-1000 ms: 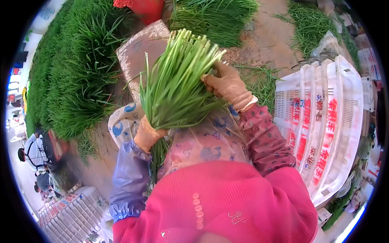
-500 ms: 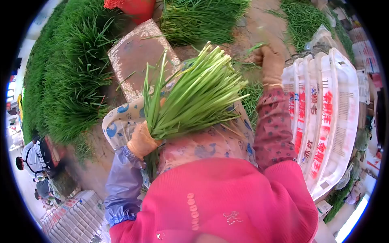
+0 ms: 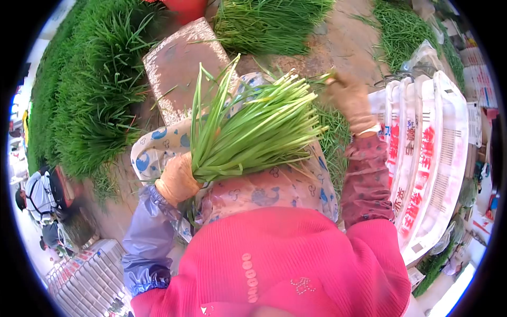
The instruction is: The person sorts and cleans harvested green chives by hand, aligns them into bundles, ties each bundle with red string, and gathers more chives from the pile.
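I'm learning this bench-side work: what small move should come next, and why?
Probably bring the right hand back to tidy the stray blades: they splay away from the rest of the green bundle, whose lower end the left hand grips. Whether the blurred right hand holds anything is unclear.

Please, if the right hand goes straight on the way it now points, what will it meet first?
Probably the near right edge of the green leaf pile ahead, past a strip of brown floor. The right hand is blurred and its height is unclear, so it may pass above.
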The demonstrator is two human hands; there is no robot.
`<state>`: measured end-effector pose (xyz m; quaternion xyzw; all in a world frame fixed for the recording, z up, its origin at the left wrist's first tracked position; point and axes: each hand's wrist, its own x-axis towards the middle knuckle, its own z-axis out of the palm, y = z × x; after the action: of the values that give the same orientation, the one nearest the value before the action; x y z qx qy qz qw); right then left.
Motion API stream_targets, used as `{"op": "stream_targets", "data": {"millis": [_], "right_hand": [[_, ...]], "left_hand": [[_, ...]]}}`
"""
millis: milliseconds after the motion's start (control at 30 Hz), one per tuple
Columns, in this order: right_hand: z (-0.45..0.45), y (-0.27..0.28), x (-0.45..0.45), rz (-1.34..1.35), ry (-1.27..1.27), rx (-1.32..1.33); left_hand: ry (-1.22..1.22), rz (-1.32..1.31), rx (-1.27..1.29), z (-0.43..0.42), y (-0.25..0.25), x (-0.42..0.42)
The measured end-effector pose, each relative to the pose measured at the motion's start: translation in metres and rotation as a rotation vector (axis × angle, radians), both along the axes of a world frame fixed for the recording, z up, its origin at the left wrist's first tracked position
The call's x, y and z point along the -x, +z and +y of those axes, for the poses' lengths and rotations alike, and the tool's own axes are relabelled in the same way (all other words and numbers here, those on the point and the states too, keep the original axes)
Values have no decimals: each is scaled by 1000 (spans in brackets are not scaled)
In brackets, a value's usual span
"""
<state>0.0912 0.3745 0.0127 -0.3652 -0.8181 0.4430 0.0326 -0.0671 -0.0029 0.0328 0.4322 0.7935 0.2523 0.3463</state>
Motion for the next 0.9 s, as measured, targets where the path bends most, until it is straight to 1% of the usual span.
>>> {"op": "stream_targets", "data": {"millis": [67,100,167,233,300,333,400,433,500,533,600,633,667,733,767,800,867,900], "right_hand": [[20,18,-5,27,-255,102],[20,28,-2,24,-247,99],[13,54,4,124,102,-34],[-10,86,22,71,486,-203],[-33,83,45,24,757,-489],[-42,80,56,26,752,-491],[-54,74,71,-63,933,-175],[-57,63,71,-54,932,-175],[-64,40,69,270,534,221],[-63,39,68,272,531,222],[-56,45,63,370,66,474],[-49,41,59,516,-43,492],[-39,34,55,521,-52,485],[-22,28,48,840,-386,951],[-19,27,41,800,-473,992],[-14,24,36,806,-484,986],[0,6,20,766,-525,1012],[15,-4,13,695,-584,971]], "left_hand": [[6,21,16,5,15,-2],[2,48,32,7,19,-3],[-26,59,35,6,16,-1],[-75,80,33,13,19,1],[-93,99,53,23,33,-1],[-97,102,52,24,34,0],[-105,252,63,24,37,2],[-105,259,67,22,38,6],[-179,437,27,20,43,15],[-182,438,29,22,48,18],[-266,675,72,32,65,25],[-320,774,68,29,60,33],[-328,777,59,34,63,34],[-333,1085,97,46,70,33],[-373,1195,126,49,72,34],[-384,1196,118,52,72,33],[-407,1322,38,54,72,31],[-444,1393,53,53,71,33]]}}
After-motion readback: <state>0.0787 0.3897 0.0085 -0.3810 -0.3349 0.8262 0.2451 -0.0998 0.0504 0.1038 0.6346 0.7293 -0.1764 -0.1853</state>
